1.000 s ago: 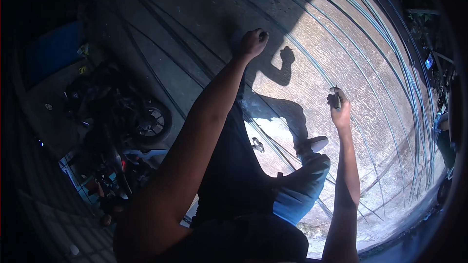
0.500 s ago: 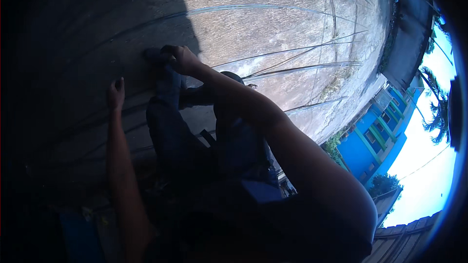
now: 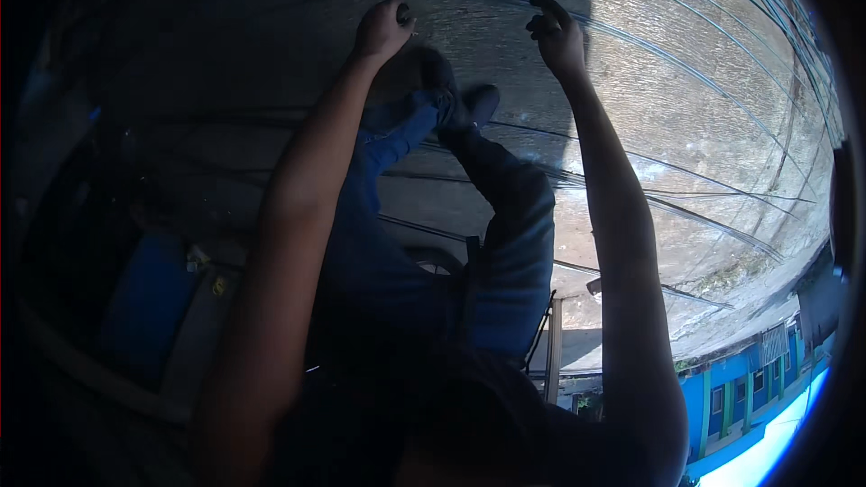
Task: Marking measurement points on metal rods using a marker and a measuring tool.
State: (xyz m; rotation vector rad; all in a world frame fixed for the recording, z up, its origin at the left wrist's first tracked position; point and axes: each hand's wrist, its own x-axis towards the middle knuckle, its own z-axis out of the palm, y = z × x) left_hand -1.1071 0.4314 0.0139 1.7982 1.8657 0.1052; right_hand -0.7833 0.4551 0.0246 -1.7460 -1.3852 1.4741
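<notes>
Both my arms reach forward over shaded concrete. My left hand (image 3: 385, 31) is curled closed; a dark patch shows inside its fingers, too dim to name. My right hand (image 3: 561, 38) is farther right, near the shadow's edge, its darkened fingers bent but apart. Long thin cables (image 3: 672, 52) run across the ground, and one passes right behind my right hand; whether the fingers touch it I cannot tell. Below and between the hands are my legs in blue jeans (image 3: 514, 207), with dark shoes (image 3: 439, 72) close together.
Sunlit concrete (image 3: 695, 108) lies to the right, crossed by more cables. A wooden post (image 3: 553, 343) stands beside my right thigh. At the left is a blue panel (image 3: 149, 302) in shadow. A blue and green building (image 3: 753, 392) rises at the lower right.
My view has turned. My right hand has left the area beside my shoe and swung right. My left hand is now higher in view, and both arms are stretched out farther apart.
</notes>
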